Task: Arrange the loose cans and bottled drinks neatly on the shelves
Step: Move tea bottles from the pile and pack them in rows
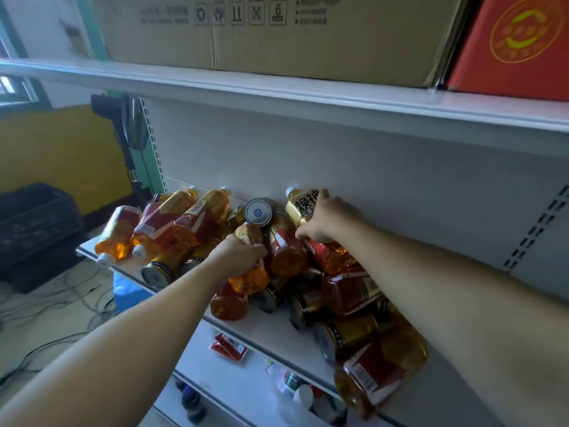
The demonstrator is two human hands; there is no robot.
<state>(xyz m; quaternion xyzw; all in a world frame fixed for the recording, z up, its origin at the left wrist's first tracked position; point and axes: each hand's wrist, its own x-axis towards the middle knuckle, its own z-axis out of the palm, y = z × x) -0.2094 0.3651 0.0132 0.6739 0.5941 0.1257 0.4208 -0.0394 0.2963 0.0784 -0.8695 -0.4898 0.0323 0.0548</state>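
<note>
A heap of amber tea bottles with red labels and gold cans lies jumbled on the white middle shelf (271, 331). My left hand (238, 254) grips one amber bottle (251, 280) near the heap's middle, its base toward me. My right hand (328, 218) grips another bottle (300, 206) with a gold label and black characters, its white cap toward the back panel. A gold can (260, 212) lies on top between the two hands, its silver end facing me. Three bottles (160, 224) lie side by side at the left end.
A cardboard box (277, 32) and a red box (517, 44) fill the shelf above. The lower shelf holds red packets (229, 346) and small bottles (295, 386). A black crate (34, 229) and cables (55, 306) lie on the floor at left.
</note>
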